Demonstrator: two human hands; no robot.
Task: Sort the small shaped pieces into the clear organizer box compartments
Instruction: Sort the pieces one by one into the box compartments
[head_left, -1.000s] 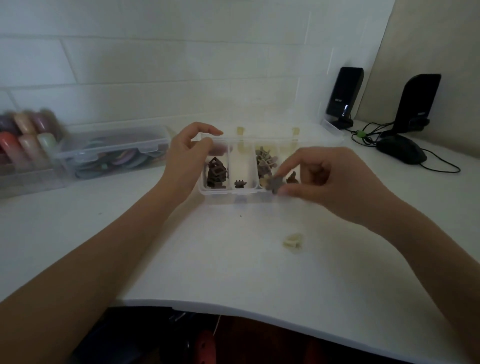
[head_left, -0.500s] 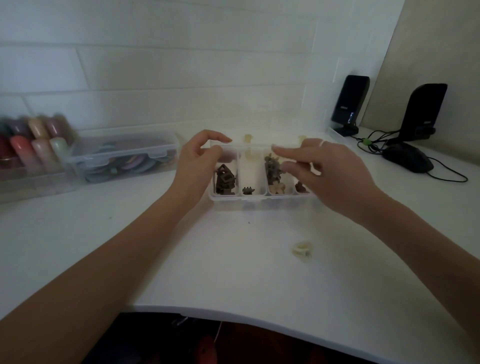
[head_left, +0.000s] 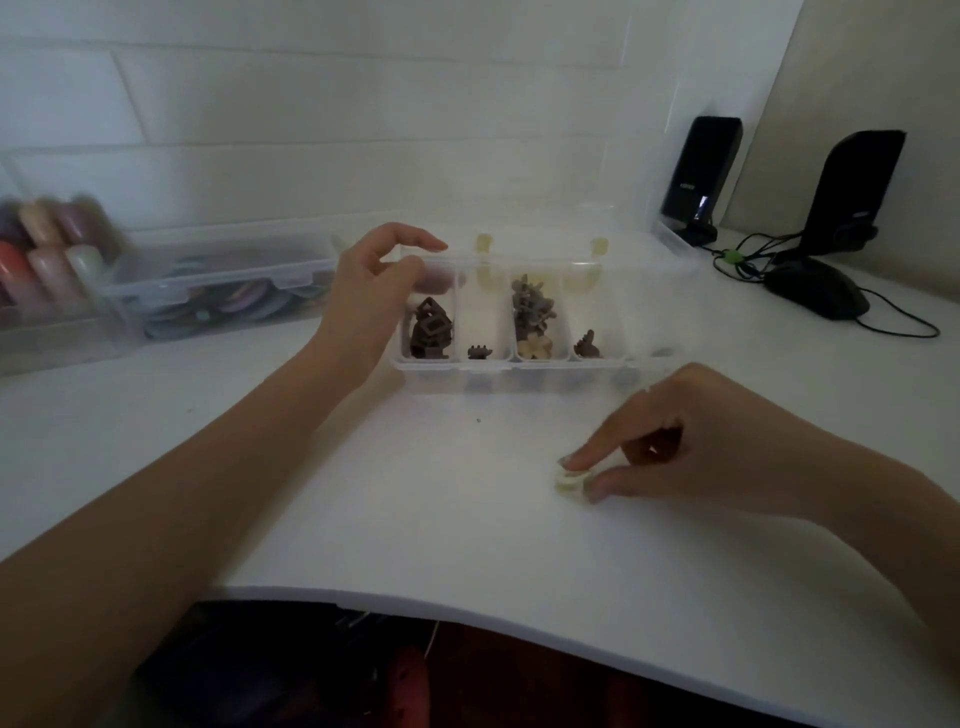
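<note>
- Head view, the piece: your right hand (head_left: 691, 441) is low on the white worktop (head_left: 415, 519), near its front right and well apart from the box. Its forefinger and thumb are closing round a small pale cream shaped piece (head_left: 570, 480) that lies flat on the surface. The fingers (head_left: 587, 457) touch it on top and at its right edge; whether it is already lifted cannot be told.
- Head view, handling: the piece looks tiny, thin and stiff, so expect it to weigh almost nothing and to skid on the smooth surface if you push rather than pinch. Take it by two opposite edges with the fingertips, and squeeze gently, since a small flat shape can flick out of a hard grip.
- Head view, the box: the clear plastic organizer box (head_left: 509, 366) stands open toward the back, its lid raised behind. Your left hand (head_left: 369, 291) is curled round its left end, thumb in front and forefinger over the rim, steadying it.
- Head view, the compartments: from the left they hold dark brown square-framed pieces (head_left: 430, 330), one small dark piece (head_left: 478, 352), a heap of grey-brown pieces with a cream flower-like piece (head_left: 535, 347) in front, and one small brown piece (head_left: 587, 345).
- Head view, judgement: the cream one most likely belongs beside its like-coloured neighbour, though its shape is too blurred to confirm.
</note>
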